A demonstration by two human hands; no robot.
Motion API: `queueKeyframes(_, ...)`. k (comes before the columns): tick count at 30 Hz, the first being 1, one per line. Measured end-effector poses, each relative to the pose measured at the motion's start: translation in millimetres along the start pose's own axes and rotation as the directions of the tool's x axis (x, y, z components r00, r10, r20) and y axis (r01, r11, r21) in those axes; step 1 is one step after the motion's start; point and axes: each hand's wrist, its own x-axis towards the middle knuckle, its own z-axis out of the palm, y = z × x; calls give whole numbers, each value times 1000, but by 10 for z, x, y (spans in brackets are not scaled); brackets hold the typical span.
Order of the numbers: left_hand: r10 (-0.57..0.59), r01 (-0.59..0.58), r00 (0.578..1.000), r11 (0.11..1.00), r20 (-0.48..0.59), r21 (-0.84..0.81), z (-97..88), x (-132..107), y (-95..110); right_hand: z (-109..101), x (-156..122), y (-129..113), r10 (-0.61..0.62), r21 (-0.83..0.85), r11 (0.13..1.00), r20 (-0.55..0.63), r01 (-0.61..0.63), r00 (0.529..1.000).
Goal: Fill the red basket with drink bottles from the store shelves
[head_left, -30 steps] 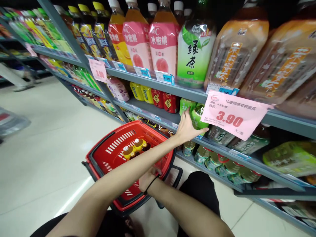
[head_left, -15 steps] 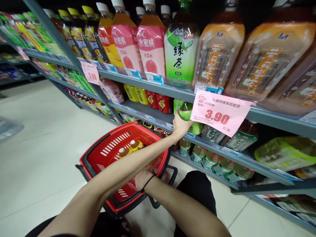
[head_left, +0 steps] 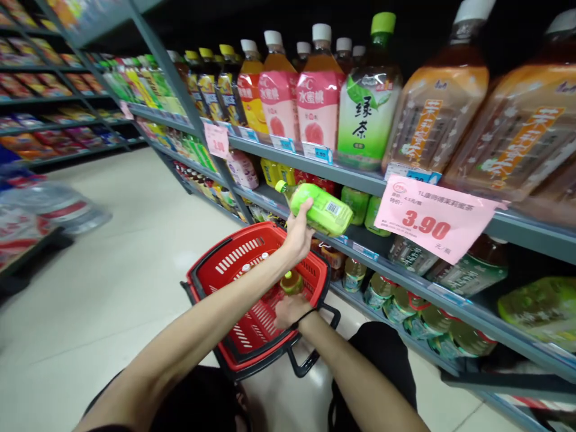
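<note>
My left hand (head_left: 299, 231) is wrapped round a green tea bottle (head_left: 320, 209) with a bright green label and cap. The bottle is tilted nearly sideways in front of the lower shelf, its cap to the left. My right hand (head_left: 290, 311), with a black band at the wrist, is closed low inside the red shopping basket (head_left: 238, 252). Just above its fingers shows a small bottle (head_left: 291, 283) with a yellow-green cap; its lower part is hidden by the hand. Two white-capped bottles (head_left: 255, 262) stand in the basket, partly behind my left forearm.
Large drink bottles (head_left: 365, 120) line the upper shelf. A pink price sign (head_left: 434, 219) hangs from its edge. More green bottles (head_left: 355, 204) stand on the lower shelf. A black basket handle (head_left: 310, 360) sticks out near my knee. Wrapped packs (head_left: 54, 204) lie at left.
My left hand has drawn the green tea bottle off the lower shelf, leftward and over the basket's far edge. My right hand stays in the basket. The view has shifted left.
</note>
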Motion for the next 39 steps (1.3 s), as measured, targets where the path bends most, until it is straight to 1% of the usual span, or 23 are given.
queueKeyframes(2,-13,13,1000,1000,-26,-5,-312,-80,187,-129,-11,98,65,152,986,29,-69,997)
queueKeyframes(3,-37,36,998,999,-44,-19,-474,-129,268,-183,4,144,77,239,967,57,-89,995)
queueKeyframes(5,-87,82,994,994,-69,-74,-800,-233,407,-264,61,219,115,396,909,72,-134,991)
queueKeyframes(6,-104,95,991,990,-80,-106,-962,-284,464,-294,92,241,133,466,873,60,-146,989)
queueKeyframes(8,-123,104,985,982,-123,-156,-1277,-385,552,-343,130,246,173,594,793,-6,-136,985)
queueKeyframes(10,-168,137,972,974,-166,-183,-1567,-493,605,-386,115,193,209,686,722,-95,-88,973)
queueKeyframes(12,-247,216,955,959,-165,-184,-1809,-608,625,-417,57,93,229,770,638,-187,-2,955)
queueKeyframes(13,-275,249,950,953,-146,-174,-1905,-665,626,-425,22,31,227,818,572,-228,60,947)
queueKeyframes(15,-281,266,955,954,-96,-141,-2041,-763,621,-420,-36,-103,188,908,377,-271,185,944)
queueKeyframes(16,-250,240,965,964,-83,-114,-2086,-801,623,-408,-52,-171,156,930,287,-284,232,946)
queueKeyframes(17,-197,191,977,978,-75,-78,-2119,-830,630,-392,-57,-236,124,937,229,-298,265,946)
queueKeyframes(18,-129,128,990,991,-63,-30,-2145,-851,646,-374,-50,-298,101,932,214,-319,292,942)
queueKeyframes(20,30,-30,1000,995,0,93,-2194,-875,705,-340,-14,-407,87,907,222,-383,356,920)
queueKeyframes(21,101,-108,993,983,52,152,-2221,-883,745,-327,9,-453,81,894,224,-414,388,907)
queueKeyframes(23,197,-232,967,943,163,239,-2281,-900,832,-309,46,-528,59,879,199,-453,434,890)
queueKeyframes(25,253,-317,938,903,237,290,-2337,-923,910,-296,58,-582,32,871,166,-473,462,881)
queueKeyframes(27,284,-367,917,875,282,314,-2372,-946,964,-282,50,-613,31,863,153,-491,481,871)
queueKeyframes(30,281,-378,903,878,323,292,-2374,-957,1016,-259,28,-605,73,863,145,-497,484,865)
queueKeyframes(32,260,-348,910,903,325,253,-2351,-947,1055,-256,10,-564,96,872,129,-486,473,869)
queueKeyframes(34,218,-299,925,923,311,242,-2320,-933,1105,-266,-21,-506,85,886,82,-463,457,882)
queueKeyframes(36,135,-227,940,934,314,277,-2287,-926,1162,-276,-68,-452,49,909,10,-416,416,908)
queueKeyframes(38,51,-153,948,939,314,310,-2250,-930,1212,-264,-117,-417,15,938,-60,-342,342,940)
queueKeyframes(39,26,-123,954,942,300,312,-2228,-937,1232,-247,-135,-408,6,950,-80,-301,301,954)
